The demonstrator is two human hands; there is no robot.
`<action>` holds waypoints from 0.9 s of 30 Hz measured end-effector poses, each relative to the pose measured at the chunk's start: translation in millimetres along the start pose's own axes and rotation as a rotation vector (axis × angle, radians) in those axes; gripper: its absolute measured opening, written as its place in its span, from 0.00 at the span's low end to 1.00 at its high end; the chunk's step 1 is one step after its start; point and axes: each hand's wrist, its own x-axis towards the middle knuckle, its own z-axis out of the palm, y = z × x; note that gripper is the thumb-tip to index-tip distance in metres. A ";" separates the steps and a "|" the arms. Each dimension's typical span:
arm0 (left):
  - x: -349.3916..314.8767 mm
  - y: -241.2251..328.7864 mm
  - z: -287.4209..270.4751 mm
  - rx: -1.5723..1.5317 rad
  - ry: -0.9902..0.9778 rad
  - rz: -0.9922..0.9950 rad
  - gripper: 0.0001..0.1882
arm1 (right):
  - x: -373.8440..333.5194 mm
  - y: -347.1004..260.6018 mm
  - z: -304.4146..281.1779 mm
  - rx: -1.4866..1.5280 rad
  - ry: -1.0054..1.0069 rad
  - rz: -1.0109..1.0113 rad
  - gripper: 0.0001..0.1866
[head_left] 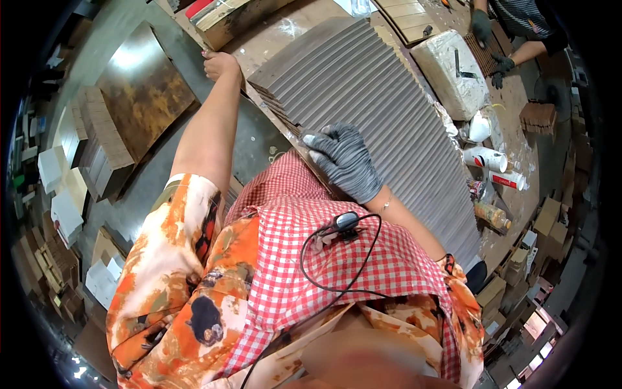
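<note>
A broad row of grey, ribbed strips lies side by side across the worktable in front of me. My right hand, in a grey glove, rests at the near left edge of these strips. Its fingers are curled; whatever they may hold is hidden beneath them. My left hand is bare and stretched out to the table's far left corner, just below a wooden block with a red top. Its fingers are closed there, and what they grip cannot be made out.
Right of the strips stand a white plastic-wrapped block, white tubs and a bottle. Across the table are a co-worker's gloved hands near brown slats. A brown-stained panel stands on the floor at left.
</note>
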 end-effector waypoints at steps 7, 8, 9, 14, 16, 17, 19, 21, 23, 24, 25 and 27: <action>2.8 0.8 -1.9 0.001 0.002 -0.041 0.32 | 16.8 45.7 -23.5 0.069 0.206 0.137 0.16; 5.0 3.1 -1.4 0.001 0.004 -0.034 0.32 | 16.3 33.9 -21.2 0.047 0.174 0.046 0.16; 2.2 3.4 -1.5 0.001 -0.016 -0.023 0.32 | 11.1 17.8 -18.2 0.022 0.142 -0.037 0.16; -4.2 3.3 -7.8 0.008 -0.042 -0.029 0.32 | 1.6 31.9 -10.5 0.014 0.032 -0.088 0.16; -5.7 5.1 -7.6 -0.016 -0.034 -0.038 0.32 | 9.5 52.3 -21.9 0.033 0.213 0.128 0.16; -4.5 1.5 -6.7 -0.021 -0.031 -0.043 0.32 | 15.8 48.7 -29.6 -0.095 0.266 0.106 0.15; -6.6 4.1 -7.2 -0.011 -0.051 -0.047 0.32 | 8.3 30.6 -35.9 0.024 0.209 0.149 0.16; -5.9 5.5 -6.7 -0.007 -0.048 -0.041 0.32 | -8.0 15.0 -23.4 0.100 0.107 0.039 0.17; -5.5 3.6 -5.2 -0.001 -0.047 -0.042 0.32 | -18.8 6.7 -13.1 -0.056 -0.042 0.033 0.18; -5.0 3.4 -4.6 -0.012 -0.037 -0.035 0.34 | -20.5 10.8 -14.4 -0.029 0.015 -0.021 0.19; -4.7 3.2 -3.8 -0.023 -0.028 -0.028 0.36 | -18.1 18.8 -18.1 -0.030 0.014 -0.019 0.19; -3.2 3.6 -3.4 -0.008 -0.021 -0.039 0.34 | -6.4 39.6 -25.8 -0.038 0.157 0.025 0.17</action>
